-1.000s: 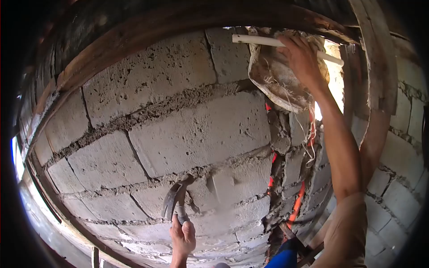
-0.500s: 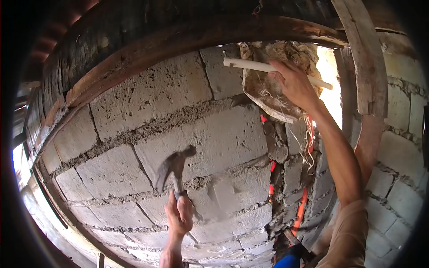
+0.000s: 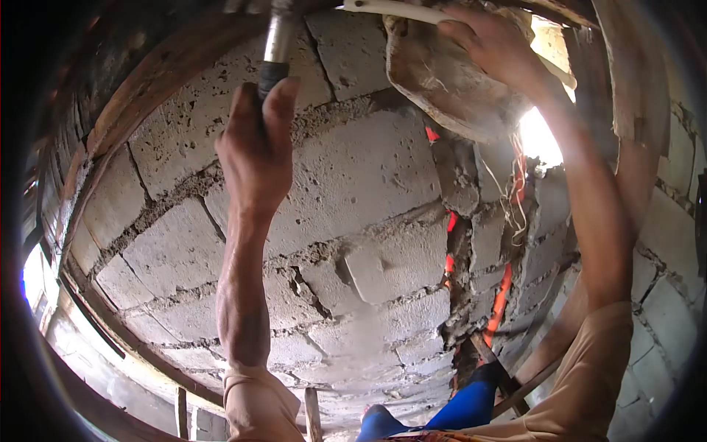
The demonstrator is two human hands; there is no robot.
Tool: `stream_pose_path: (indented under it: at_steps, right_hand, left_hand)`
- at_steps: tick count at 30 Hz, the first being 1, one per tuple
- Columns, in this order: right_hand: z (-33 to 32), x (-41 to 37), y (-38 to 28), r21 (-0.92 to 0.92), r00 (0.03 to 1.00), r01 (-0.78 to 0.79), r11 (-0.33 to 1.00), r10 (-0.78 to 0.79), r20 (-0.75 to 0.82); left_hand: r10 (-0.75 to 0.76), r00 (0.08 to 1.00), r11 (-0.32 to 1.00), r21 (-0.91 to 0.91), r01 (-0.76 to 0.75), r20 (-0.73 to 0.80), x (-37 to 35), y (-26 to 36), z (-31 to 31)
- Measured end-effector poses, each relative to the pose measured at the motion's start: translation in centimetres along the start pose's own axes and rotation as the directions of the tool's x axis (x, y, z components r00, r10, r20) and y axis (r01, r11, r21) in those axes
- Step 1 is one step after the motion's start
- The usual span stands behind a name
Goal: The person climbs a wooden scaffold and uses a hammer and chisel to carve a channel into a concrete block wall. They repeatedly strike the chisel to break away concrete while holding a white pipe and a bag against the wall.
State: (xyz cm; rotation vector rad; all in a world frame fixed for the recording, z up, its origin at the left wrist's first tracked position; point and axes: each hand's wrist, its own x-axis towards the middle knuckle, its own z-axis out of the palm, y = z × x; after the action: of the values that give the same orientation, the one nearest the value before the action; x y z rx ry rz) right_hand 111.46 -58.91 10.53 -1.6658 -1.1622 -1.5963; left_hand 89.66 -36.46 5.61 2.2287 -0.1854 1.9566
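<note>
My left hand (image 3: 258, 144) is wrapped round the dark grip of a claw hammer (image 3: 277, 37), raised high in front of the block wall. The hammer's head is cut off at the top edge of the view. Up at the top right, my right hand (image 3: 493, 44) closes on a thin white pipe (image 3: 398, 9), which runs across the mouth of a dirty, pale sack-like bundle (image 3: 449, 81). That bundle hangs beneath the roof timber, with loose strings (image 3: 515, 206) trailing below it.
A grey block wall (image 3: 353, 177) with rough mortar joints fills the middle. Orange tubing (image 3: 500, 302) runs down a broken vertical channel. A wooden post (image 3: 633, 74) stands at right, near my right arm. Blue-clad legs (image 3: 464, 405) show at the bottom.
My left hand has swung the hammer upward, from mid-wall to the top edge. The view has tilted down, so the pipe and bundle sit higher. My right hand keeps hold of the pipe.
</note>
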Motion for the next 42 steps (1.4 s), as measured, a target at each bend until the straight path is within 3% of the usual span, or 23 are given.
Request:
stream_pose_path:
  at_steps: [2,4,7,9,12,15,16,17,19,20,21,23,25,30,31,34,37,40,42]
  right_hand:
    - [-2.6,0.4,-2.4,-0.008,0.993,-0.062,0.998,0.062,0.098]
    - [-2.4,0.7,-1.6,-0.021,0.992,-0.078,0.997,0.079,0.094]
    - [-1.2,0.8,-1.0,0.027,0.994,-0.058,0.998,0.056,0.093]
    - [-1.0,0.7,-1.1,0.054,0.996,-0.045,0.998,0.040,0.081]
    - [-1.6,1.0,-1.2,0.027,0.999,-0.017,0.999,0.015,0.049]
    - [-1.4,1.1,-1.4,-0.011,0.998,0.064,0.998,-0.063,0.017]
    - [-1.3,1.2,-1.4,-0.004,0.998,0.058,0.998,-0.058,0.025]
    - [-1.1,1.1,-1.6,0.004,0.998,0.041,0.999,-0.041,0.037]
    - [-0.7,1.1,-1.9,0.005,0.999,0.019,1.000,-0.019,0.048]
    - [-0.3,1.0,-2.0,0.002,0.999,0.016,1.000,-0.016,0.047]
    - [-0.1,1.2,-2.0,-0.009,0.999,0.018,1.000,-0.018,0.043]
    - [0.7,1.2,-1.6,-0.037,0.999,0.011,0.999,-0.010,0.041]
    - [1.9,1.0,-1.0,-0.051,0.999,-0.001,0.999,0.003,0.049]
    - [1.3,-1.0,-5.3,-0.143,1.000,0.020,0.989,-0.019,0.010]
    - [1.3,-0.9,-5.5,-0.144,0.977,-0.102,0.984,0.126,0.171]
    - [1.2,-1.2,-6.0,-0.122,0.989,-0.081,0.989,0.095,0.112]
    - [0.9,-0.9,-6.3,-0.149,0.993,-0.059,0.987,0.073,0.089]
    - [1.6,-1.1,-5.5,-0.200,0.999,0.045,0.979,-0.046,0.003]
    - [1.5,-0.6,-5.3,-0.208,0.999,-0.018,0.978,0.028,0.043]
  left_hand:
    - [0.128,0.970,0.989,-0.044,-0.140,-0.207,-0.5,0.7,0.9]
    - [0.277,0.923,0.922,-0.197,-0.334,-0.267,-0.7,-1.1,1.7]
    - [0.131,0.979,0.988,-0.064,-0.142,-0.155,-0.2,-1.2,3.2]
    - [-0.116,0.975,0.976,0.206,0.077,0.188,2.0,-0.2,2.9]
    - [-0.113,0.989,0.991,0.062,0.119,-0.091,0.0,2.1,2.1]
    - [0.197,0.904,0.943,-0.178,-0.280,-0.379,-1.7,0.2,2.7]
    - [0.206,0.903,0.960,-0.100,-0.261,-0.376,-1.6,-0.5,3.6]
    - [0.119,0.979,0.990,-0.051,-0.129,-0.168,-0.6,-1.2,4.0]
    - [-0.119,0.966,0.989,0.112,0.095,0.228,1.7,-1.2,4.1]
    - [-0.258,0.945,0.962,0.148,0.231,0.200,1.8,-1.6,4.7]
    - [-0.231,0.970,0.973,0.026,0.230,0.071,0.9,-1.3,4.6]
    - [-0.217,0.957,0.956,-0.240,0.169,-0.190,-3.0,-0.3,4.1]
    - [-0.193,0.946,0.922,-0.378,0.084,-0.261,-5.7,-1.1,4.5]
    - [-0.371,0.927,0.861,-0.392,0.325,-0.047,-10.8,-2.9,4.1]
    - [-0.412,0.911,0.827,-0.430,0.362,-0.025,-11.6,-3.0,4.2]
    - [-0.518,0.847,0.670,-0.558,0.490,0.121,-13.9,-3.8,3.8]
    - [-0.570,0.805,0.619,-0.558,0.552,0.165,-13.9,-3.6,2.7]
    - [-0.392,0.919,0.781,-0.515,0.353,0.037,-12.1,-2.2,1.9]
    - [-0.277,0.960,0.836,-0.500,0.227,-0.028,-10.7,-1.5,1.5]
